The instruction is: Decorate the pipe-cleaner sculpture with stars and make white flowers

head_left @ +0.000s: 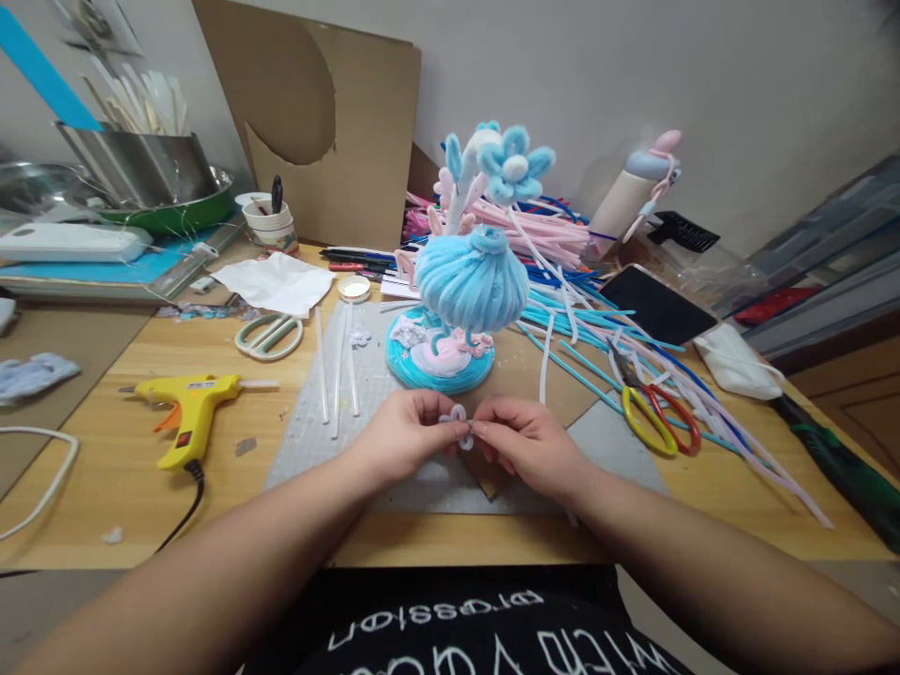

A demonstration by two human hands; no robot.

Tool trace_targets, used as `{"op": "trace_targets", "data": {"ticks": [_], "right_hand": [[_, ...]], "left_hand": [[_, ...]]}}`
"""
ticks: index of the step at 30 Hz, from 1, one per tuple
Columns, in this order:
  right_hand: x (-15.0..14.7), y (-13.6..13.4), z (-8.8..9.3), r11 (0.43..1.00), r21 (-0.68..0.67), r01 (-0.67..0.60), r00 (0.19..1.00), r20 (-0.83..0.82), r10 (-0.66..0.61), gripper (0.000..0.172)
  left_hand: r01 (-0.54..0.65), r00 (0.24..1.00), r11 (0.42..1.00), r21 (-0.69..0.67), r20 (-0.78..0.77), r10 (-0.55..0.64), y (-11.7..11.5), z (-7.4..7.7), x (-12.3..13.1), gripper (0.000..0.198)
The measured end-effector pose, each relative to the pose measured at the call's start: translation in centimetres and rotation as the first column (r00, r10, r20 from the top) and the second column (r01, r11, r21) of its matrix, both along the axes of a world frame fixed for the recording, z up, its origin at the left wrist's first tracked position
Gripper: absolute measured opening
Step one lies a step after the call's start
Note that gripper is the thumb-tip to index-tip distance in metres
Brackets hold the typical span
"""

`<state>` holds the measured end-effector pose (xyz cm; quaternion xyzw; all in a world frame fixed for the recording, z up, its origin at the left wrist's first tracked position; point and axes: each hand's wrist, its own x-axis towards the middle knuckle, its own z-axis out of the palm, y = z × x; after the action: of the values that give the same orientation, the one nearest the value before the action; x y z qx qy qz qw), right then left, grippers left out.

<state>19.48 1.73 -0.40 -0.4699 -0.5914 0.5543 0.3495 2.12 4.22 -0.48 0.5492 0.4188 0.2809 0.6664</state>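
Note:
Between my two hands is a small pale lilac pipe-cleaner flower (458,413) with looped petals. My left hand (414,427) pinches it from the left, thumb in front. On the other side, my right hand (524,439) has thumb and fingers pressed together at the flower's right edge, partly hiding it. Just beyond the hands stands a pipe-cleaner lamp-like piece with a blue pleated shade (472,281), a blue flower (517,166) on top and a round turquoise base (440,373) carrying white and pink flowers.
A yellow glue gun (193,412) lies left, with glue sticks (337,375) on the grey cutting mat (302,441). Red-and-yellow scissors (651,417) rest right among loose pipe cleaners (731,422). A phone (659,305), a bottle (629,202) and cardboard (372,141) stand or lie farther back.

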Motion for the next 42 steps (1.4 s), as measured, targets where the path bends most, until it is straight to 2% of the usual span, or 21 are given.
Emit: {"op": "trace_targets", "data": {"ticks": [4,6,10,12,15,17,21,23,27,31,37,42], "right_hand": [[-0.2,0.3,-0.1,0.99,-0.136,0.022,0.998,-0.058,-0.03,0.021],[-0.1,0.5,-0.2,0.99,-0.142,0.004,0.997,-0.069,-0.014,0.022],[0.3,0.8,-0.4,0.995,-0.1,0.01,0.991,-0.129,-0.023,0.026],[0.5,0.8,-0.4,0.995,-0.091,-0.029,0.992,-0.127,0.017,0.031],[0.9,0.8,-0.5,1.0,-0.011,-0.022,0.994,-0.11,0.021,0.034],[1.1,0.8,-0.6,0.997,0.08,0.013,0.995,-0.096,-0.005,0.024],[1.3,0.8,-0.7,0.97,0.221,-0.101,0.994,0.054,0.091,0.015],[1.4,0.8,-0.7,0.948,0.3,-0.11,0.991,0.107,0.081,0.014],[1.4,0.7,-0.9,0.904,0.421,-0.071,0.988,0.152,0.007,0.013],[1.4,0.8,-0.8,0.886,0.449,-0.115,0.979,0.2,0.026,0.014],[1.3,0.8,-0.9,0.909,0.414,-0.052,0.988,0.154,-0.013,0.013],[1.5,0.9,-0.6,0.912,0.398,-0.102,0.982,0.185,0.029,0.013]], "left_hand": [[-0.044,0.999,0.998,0.039,-0.007,0.044,0.0,0.1,0.0,0.025],[-0.073,0.997,0.997,0.029,0.009,0.073,0.1,-0.1,-0.1,0.025],[-0.088,0.978,0.992,-0.093,0.183,0.103,0.4,-0.4,-0.2,0.025],[-0.069,0.958,0.982,-0.176,0.263,0.115,0.4,-0.3,-0.1,0.024],[-0.039,0.948,0.969,-0.244,0.298,0.113,0.3,-0.2,-0.1,0.019],[-0.001,0.952,0.966,-0.258,0.294,0.079,0.2,-0.1,-0.2,0.017],[0.057,0.951,0.951,-0.305,0.306,0.041,0.1,-0.1,-0.2,0.017],[0.054,0.942,0.944,-0.327,0.329,0.06,0.2,-0.1,-0.2,0.019],[0.049,0.942,0.952,-0.301,0.33,0.056,0.2,-0.3,-0.2,0.021],[0.072,0.968,0.964,-0.256,0.252,-0.005,0.1,-0.2,-0.2,0.027],[0.078,0.961,0.97,-0.229,0.277,-0.012,0.0,-0.1,-0.2,0.025],[0.101,0.966,0.976,-0.193,0.254,-0.05,0.2,-0.6,-0.4,0.021]]}}
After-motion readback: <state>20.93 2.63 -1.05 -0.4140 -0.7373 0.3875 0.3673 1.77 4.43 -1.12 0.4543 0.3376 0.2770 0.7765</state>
